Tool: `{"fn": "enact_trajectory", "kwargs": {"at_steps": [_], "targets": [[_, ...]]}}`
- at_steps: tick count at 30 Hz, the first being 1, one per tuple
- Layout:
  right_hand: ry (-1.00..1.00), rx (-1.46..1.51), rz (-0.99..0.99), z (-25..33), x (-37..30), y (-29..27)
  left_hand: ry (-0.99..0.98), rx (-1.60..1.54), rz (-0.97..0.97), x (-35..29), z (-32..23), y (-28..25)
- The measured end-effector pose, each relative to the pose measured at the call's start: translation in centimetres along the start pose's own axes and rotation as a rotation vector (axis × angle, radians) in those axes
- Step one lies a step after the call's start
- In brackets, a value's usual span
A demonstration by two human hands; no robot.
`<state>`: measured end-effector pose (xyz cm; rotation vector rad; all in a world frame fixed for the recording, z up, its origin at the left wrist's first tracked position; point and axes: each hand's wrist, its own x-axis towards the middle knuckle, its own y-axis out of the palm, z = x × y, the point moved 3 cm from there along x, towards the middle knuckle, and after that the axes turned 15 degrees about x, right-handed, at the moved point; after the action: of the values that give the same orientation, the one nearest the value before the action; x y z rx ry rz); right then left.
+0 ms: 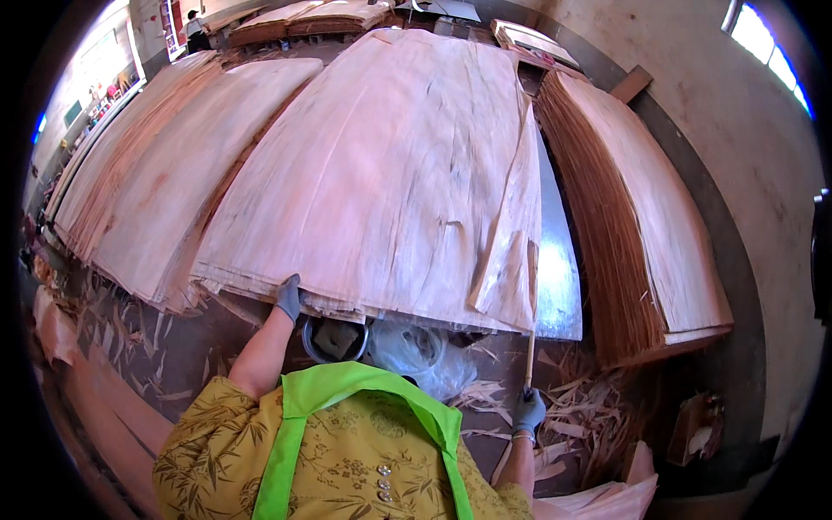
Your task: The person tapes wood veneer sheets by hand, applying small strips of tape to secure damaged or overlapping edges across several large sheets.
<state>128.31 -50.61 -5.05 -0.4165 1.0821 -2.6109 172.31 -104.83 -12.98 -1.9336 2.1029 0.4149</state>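
A big stack of thin pale wood veneer sheets (407,165) lies in front of me on a metal table (559,286). My left hand (289,296), in a grey glove, grips the near edge of the top sheets. My right hand (528,411), also gloved, is closed around a thin wooden stick (529,360) that stands upright and reaches up to the stack's near right corner. A narrow strip of veneer (511,234) lies folded along the stack's right edge.
More veneer stacks lie to the left (173,173) and right (641,217). Scraps and splinters (581,416) litter the floor. A round metal bucket (334,340) and clear plastic bag (416,351) sit under the table edge. A person (196,30) stands far back.
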Motion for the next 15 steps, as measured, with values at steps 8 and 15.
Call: {"fn": "enact_trajectory", "kwargs": {"at_steps": [8,15], "targets": [[-0.020,0.557,0.058,3.2,-1.8,5.6,0.004,-0.025,-0.053,-1.5,-1.6,0.7],[0.577,1.269,0.233,14.5,-3.5,1.1,-0.033,0.097,-0.014,-3.2,-1.7,1.0]]}}
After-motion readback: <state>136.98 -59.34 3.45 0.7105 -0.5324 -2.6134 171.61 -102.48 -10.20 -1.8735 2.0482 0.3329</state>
